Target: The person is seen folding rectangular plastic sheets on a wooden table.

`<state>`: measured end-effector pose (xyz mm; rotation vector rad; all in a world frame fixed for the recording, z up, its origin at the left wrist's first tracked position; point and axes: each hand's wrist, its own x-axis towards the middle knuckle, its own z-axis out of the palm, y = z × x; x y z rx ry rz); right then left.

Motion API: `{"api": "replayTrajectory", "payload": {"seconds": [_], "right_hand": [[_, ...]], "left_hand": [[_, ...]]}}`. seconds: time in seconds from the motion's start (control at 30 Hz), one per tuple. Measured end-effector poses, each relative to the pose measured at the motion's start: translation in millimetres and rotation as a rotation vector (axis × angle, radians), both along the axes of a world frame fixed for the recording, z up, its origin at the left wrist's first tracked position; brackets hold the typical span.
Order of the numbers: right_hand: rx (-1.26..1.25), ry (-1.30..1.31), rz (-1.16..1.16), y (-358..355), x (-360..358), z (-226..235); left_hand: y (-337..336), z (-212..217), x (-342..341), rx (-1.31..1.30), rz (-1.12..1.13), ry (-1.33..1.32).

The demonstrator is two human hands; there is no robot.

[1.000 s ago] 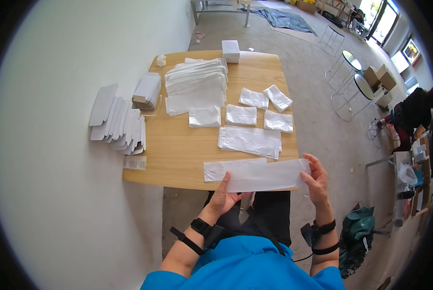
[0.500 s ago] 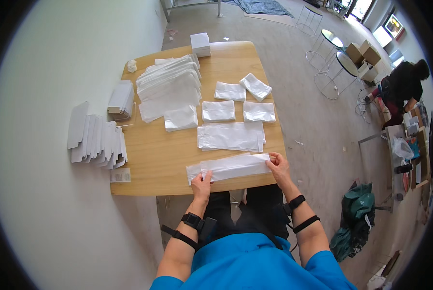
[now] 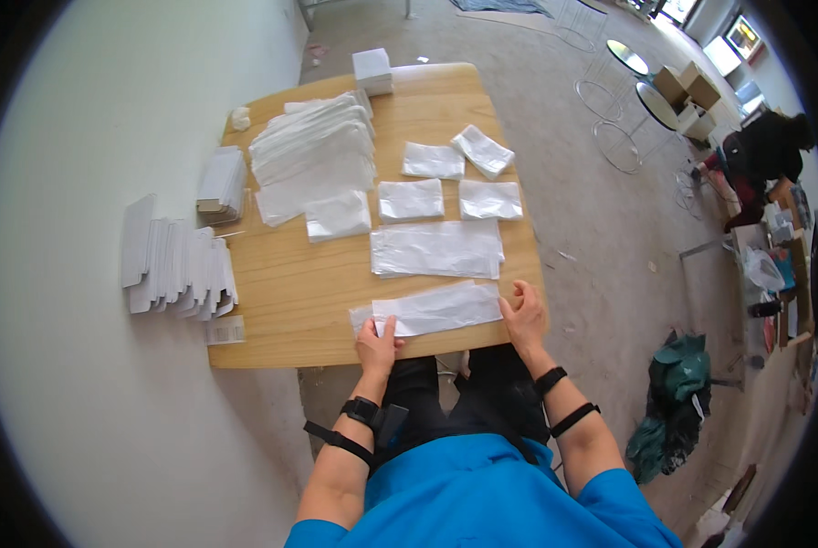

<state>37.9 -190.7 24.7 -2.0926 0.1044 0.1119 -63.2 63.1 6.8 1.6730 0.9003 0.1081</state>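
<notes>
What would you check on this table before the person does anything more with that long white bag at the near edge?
1. Both hands on the long white bag: ok; left hand presses its left end, right hand is at its right end.
2. Bag flat on the wooden table: ok, it lies along the near edge.
3. Bag apart from the flat bag stack behind it: ok, bare wood shows between.
4. Bag sealed or filled: cannot tell.
5. Fanned white cards fully supported: not ok, they overhang the table's left edge.
6. Small folded bags out of the way: ok, farther back.
</notes>
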Motion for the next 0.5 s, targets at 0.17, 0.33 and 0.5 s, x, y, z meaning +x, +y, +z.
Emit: {"api": "replayTrajectory", "payload": {"seconds": [0.17,0.33,0.5], "right_hand": [[-0.416,-0.467,0.36,25,-23,19],[-0.6,-0.436,0.796,46,-32,9],[-0.686,-0.389,0.799,19,-31,-2]], "left_hand": [[-13,26,-8,0.706,-0.185,-0.03],[3,6,-30,0.957,-0.665,0.097],[11,2,-33,0.894,-0.834,0.039]]}}
